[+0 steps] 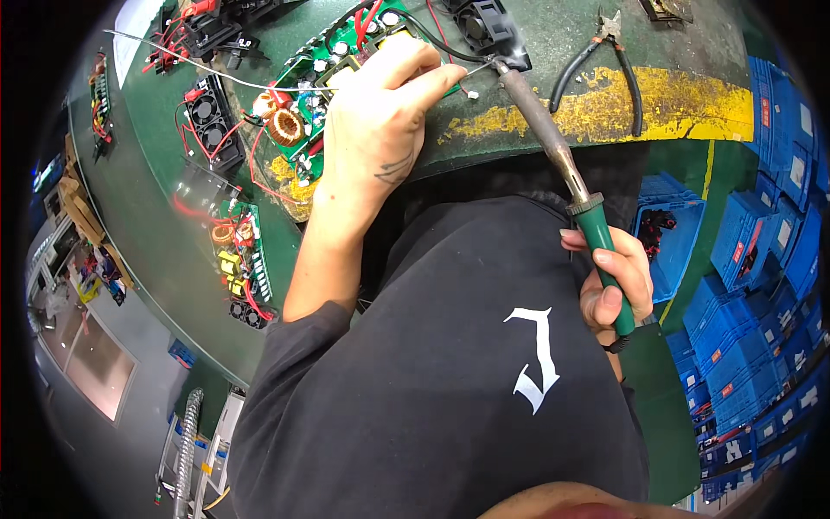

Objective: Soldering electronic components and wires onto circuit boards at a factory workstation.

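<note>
In my right hand (624, 275) is a soldering iron (540, 123) with a green handle, its metal barrel slanting up and left. The iron's tip sits by the lower edge of a black fan (484, 26), where a little smoke rises. My left hand (373, 130) pinches a thin strand of solder wire (212, 71); one end reaches the tip and the long tail trails off to the left. Beneath and behind that hand lies a green circuit board (322, 54) with copper coils (285, 127), capacitors and red and black wires. The exact joint under the tip is too small to make out.
Diagonal cutters (605, 60) with black handles lie open to the right, across the bench's worn yellow edge stripe (683, 108). Other fan units (207, 125) and a second board (238, 251) are on the left. Blue bins (674, 233) stand right of the bench.
</note>
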`<state>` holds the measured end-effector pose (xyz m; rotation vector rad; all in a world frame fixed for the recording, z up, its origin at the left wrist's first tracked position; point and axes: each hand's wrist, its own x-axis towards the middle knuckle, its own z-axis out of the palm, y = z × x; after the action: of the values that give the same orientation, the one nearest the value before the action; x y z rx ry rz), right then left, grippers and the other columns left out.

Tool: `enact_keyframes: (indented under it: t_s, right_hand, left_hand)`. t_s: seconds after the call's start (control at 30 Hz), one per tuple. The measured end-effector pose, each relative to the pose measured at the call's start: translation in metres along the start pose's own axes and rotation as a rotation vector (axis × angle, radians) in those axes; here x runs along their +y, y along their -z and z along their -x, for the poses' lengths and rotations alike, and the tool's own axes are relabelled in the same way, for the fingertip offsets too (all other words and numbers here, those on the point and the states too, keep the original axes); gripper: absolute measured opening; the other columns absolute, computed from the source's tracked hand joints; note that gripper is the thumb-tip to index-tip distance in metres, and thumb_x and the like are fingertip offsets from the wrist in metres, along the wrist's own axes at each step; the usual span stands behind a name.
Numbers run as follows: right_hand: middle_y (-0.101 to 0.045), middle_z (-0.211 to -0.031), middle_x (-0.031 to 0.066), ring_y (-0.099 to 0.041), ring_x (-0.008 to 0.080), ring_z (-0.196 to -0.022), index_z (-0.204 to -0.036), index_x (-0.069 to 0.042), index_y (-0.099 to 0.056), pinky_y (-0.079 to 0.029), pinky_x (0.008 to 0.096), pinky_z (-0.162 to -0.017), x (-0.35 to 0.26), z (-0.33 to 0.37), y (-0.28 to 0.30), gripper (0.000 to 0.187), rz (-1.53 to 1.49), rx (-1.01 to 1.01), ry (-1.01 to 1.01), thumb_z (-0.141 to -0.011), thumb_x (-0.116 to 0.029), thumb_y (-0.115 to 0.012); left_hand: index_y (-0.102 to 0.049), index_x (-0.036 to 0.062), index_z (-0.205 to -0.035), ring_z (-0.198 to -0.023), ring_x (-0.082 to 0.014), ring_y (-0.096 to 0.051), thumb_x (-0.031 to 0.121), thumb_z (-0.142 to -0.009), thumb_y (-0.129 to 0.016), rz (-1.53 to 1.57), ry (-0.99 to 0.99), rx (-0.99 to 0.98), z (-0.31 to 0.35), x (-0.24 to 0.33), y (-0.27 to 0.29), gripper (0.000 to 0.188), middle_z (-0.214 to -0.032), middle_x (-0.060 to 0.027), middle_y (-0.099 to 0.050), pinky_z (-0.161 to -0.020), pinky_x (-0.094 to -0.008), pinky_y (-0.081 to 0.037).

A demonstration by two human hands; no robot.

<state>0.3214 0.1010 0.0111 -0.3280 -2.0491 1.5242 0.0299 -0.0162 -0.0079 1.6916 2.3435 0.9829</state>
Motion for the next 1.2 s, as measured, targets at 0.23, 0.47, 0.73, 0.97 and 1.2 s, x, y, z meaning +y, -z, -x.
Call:
enact_keyframes:
  t_s: [0.23, 0.47, 0.73, 0.97, 1.2]
  right_hand:
    - [-0.062, -0.105, 0.036, -0.073, 0.0399, -0.081, -0.123, 0.005, -0.056, -0.065, 0.0442, -0.068, -0.001, -0.003, 0.004, 0.038, 0.013, -0.024, 0.029, -0.108, -0.027, -0.041]
    - [-0.062, -0.106, 0.0349, -0.073, 0.0389, -0.081, -0.124, 0.004, -0.056, -0.065, 0.0443, -0.069, 0.0, -0.004, 0.003, 0.038, 0.017, -0.03, 0.029, -0.109, -0.029, -0.042]
    - [-0.062, -0.107, 0.0335, -0.073, 0.0373, -0.084, -0.125, 0.003, -0.056, -0.065, 0.0436, -0.071, 0.0, 0.0, 0.004, 0.04, 0.02, -0.038, -0.001, -0.11, -0.032, -0.042]
    - [-0.066, -0.107, 0.0314, -0.074, 0.0358, -0.087, -0.119, 0.002, -0.062, -0.064, 0.0415, -0.075, -0.006, 0.003, 0.002, 0.037, -0.045, 0.067, 0.003, -0.109, -0.031, -0.048]
    - [-0.062, -0.105, 0.0367, -0.071, 0.0387, -0.075, -0.129, 0.001, -0.054, -0.064, 0.0425, -0.061, -0.001, 0.001, 0.007, 0.046, -0.044, 0.139, 0.103, -0.109, -0.038, -0.04]
  left_hand:
    - [-0.074, 0.0037, -0.102, -0.083, -0.0264, -0.065, -0.008, -0.078, -0.069, -0.003, 0.013, -0.003, -0.001, 0.002, -0.001, 0.028, -0.091, -0.0085, -0.063, -0.074, -0.0333, -0.053]
    - [-0.075, 0.0042, -0.103, -0.084, -0.0263, -0.065, -0.008, -0.078, -0.069, -0.007, 0.022, -0.008, -0.002, 0.003, 0.0, 0.028, -0.091, -0.008, -0.063, -0.075, -0.0332, -0.054]
    - [-0.075, 0.0047, -0.104, -0.087, -0.0261, -0.066, -0.008, -0.077, -0.069, -0.022, 0.046, -0.018, 0.001, 0.004, 0.0, 0.031, -0.092, -0.008, -0.063, -0.078, -0.0332, -0.054]
    - [-0.076, 0.0044, -0.105, -0.087, -0.0257, -0.067, -0.009, -0.08, -0.07, 0.009, 0.059, -0.023, 0.005, 0.007, 0.014, 0.029, -0.092, -0.0078, -0.064, -0.078, -0.0337, -0.053]
    - [-0.077, 0.0058, -0.107, -0.084, -0.0216, -0.067, 0.003, -0.087, -0.076, 0.056, 0.222, -0.117, 0.024, 0.006, 0.049, 0.021, -0.091, -0.0092, -0.07, -0.076, -0.0312, -0.053]
